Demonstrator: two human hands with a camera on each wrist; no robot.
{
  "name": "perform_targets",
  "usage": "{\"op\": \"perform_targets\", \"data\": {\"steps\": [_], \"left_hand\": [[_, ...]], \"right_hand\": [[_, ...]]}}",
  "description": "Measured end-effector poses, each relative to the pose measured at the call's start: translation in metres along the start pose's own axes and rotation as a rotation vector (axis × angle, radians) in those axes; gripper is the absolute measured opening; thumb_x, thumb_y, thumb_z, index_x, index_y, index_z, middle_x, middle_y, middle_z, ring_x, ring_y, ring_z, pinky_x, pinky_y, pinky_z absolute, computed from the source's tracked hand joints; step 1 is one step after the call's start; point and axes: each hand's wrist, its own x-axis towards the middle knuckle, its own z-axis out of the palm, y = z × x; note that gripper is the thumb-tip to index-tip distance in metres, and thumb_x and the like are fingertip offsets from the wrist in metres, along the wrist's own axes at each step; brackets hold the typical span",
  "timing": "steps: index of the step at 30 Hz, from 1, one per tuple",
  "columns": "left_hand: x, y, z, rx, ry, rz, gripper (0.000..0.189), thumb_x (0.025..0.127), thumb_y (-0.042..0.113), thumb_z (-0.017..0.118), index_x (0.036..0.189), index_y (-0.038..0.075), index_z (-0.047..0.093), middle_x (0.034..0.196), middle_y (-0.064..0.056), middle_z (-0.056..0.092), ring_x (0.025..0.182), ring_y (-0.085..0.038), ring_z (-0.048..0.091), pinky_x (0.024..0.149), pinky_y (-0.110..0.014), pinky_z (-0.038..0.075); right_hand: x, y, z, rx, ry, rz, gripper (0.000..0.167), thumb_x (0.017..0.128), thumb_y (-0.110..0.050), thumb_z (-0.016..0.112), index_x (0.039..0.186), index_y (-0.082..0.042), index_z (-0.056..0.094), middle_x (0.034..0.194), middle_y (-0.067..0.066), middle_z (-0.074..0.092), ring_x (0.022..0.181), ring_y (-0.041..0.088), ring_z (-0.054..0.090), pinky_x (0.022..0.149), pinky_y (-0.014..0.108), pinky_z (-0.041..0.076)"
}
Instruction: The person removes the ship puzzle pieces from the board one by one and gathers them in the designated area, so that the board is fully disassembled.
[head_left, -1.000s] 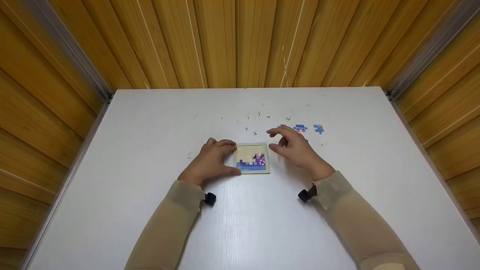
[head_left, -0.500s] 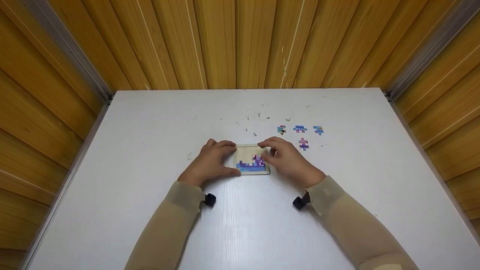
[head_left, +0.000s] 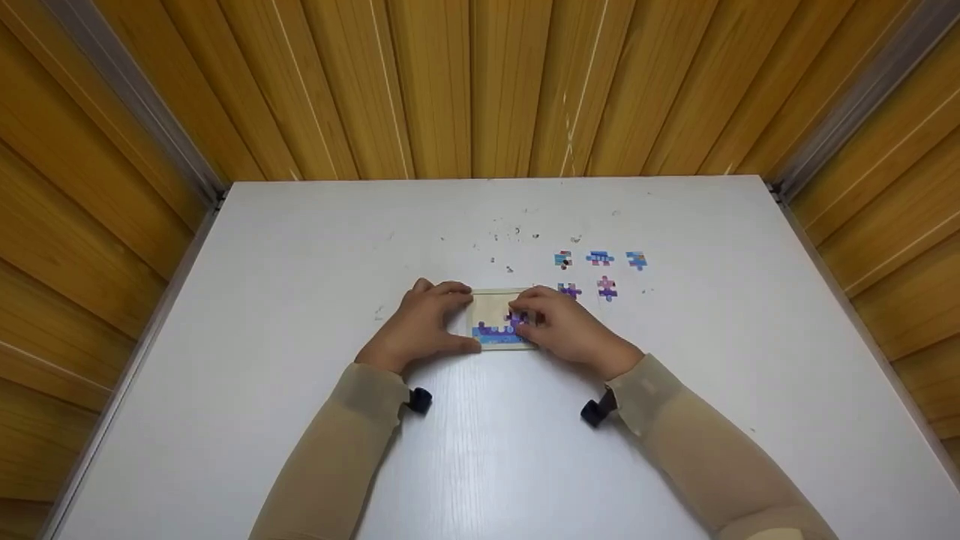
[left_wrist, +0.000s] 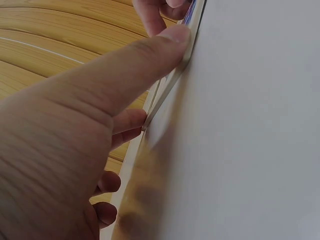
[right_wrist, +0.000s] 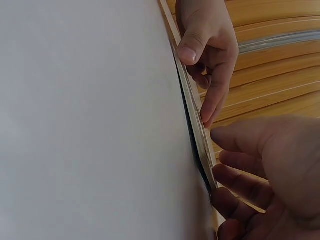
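Observation:
My left hand (head_left: 426,321) grips the left side of a small square wooden puzzle tray (head_left: 491,302). Its thumb lies at the near corner and its fingertips at the far one, as the left wrist view also shows. Joined blue and purple puzzle pieces (head_left: 495,335) fill the tray's lower part, and the upper left shows bare wood. Over the tray's right side, my right hand (head_left: 574,330) has thumb and index finger bent at the purple pieces there. In the right wrist view its fingertips are right at the tray edge (right_wrist: 200,135). Whether they pinch a piece, I cannot tell.
Loose jigsaw pieces lie beyond the right hand: a blue one (head_left: 599,258), a blue and orange one (head_left: 637,260), a teal one (head_left: 563,259), a pink one (head_left: 607,288) and a purple one (head_left: 568,291). Small dark marks dot the white table (head_left: 315,247). Wooden panels stand behind.
My right hand has moved left and nearer, from beside the tray to over its right side, uncovering loose pieces behind it. The left hand keeps its grip on the tray.

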Motion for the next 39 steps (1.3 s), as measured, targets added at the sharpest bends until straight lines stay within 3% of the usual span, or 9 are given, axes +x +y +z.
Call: {"op": "perform_targets", "data": {"steps": [6, 11, 19, 39], "left_hand": [[0.0, -0.0005, 0.0004, -0.001, -0.001, -0.002, 0.089, 0.083, 0.055, 0.099, 0.158, 0.019, 0.069, 0.17, 0.007, 0.06, 0.137, -0.025, 0.049, 0.121, -0.045, 0.046], [-0.0009, -0.0003, 0.0007, -0.002, -0.002, -0.007, 0.088, 0.083, 0.054, 0.1, 0.157, 0.019, 0.069, 0.169, 0.007, 0.06, 0.138, -0.025, 0.049, 0.121, -0.046, 0.046], [-0.0015, 0.0006, 0.0, 0.002, 0.0, -0.006, 0.087, 0.083, 0.054, 0.1, 0.157, 0.019, 0.069, 0.169, 0.007, 0.06, 0.138, -0.025, 0.049, 0.121, -0.047, 0.047], [-0.0001, 0.0016, 0.001, 0.01, -0.001, -0.015, 0.088, 0.083, 0.056, 0.099, 0.157, 0.019, 0.07, 0.169, 0.009, 0.06, 0.14, -0.024, 0.05, 0.122, -0.046, 0.047]], "right_hand": [[0.0, -0.0006, 0.0026, -0.079, 0.012, -0.046, 0.043, 0.112, -0.022, 0.072, 0.153, -0.01, 0.072, 0.151, 0.01, 0.066, 0.129, 0.028, 0.065, 0.117, 0.053, 0.053], [-0.0007, -0.0015, 0.0053, -0.118, 0.019, -0.058, 0.044, 0.113, -0.022, 0.07, 0.155, -0.01, 0.07, 0.149, 0.01, 0.065, 0.14, 0.031, 0.063, 0.124, 0.055, 0.05], [-0.0001, -0.0025, 0.0082, -0.147, 0.028, -0.039, 0.046, 0.112, -0.022, 0.071, 0.156, -0.007, 0.069, 0.144, 0.012, 0.062, 0.129, 0.029, 0.059, 0.117, 0.051, 0.052], [0.0025, -0.0003, 0.0086, -0.134, 0.053, -0.024, 0.034, 0.112, -0.024, 0.072, 0.143, -0.013, 0.075, 0.137, 0.007, 0.066, 0.129, 0.029, 0.061, 0.117, 0.052, 0.053]]}}
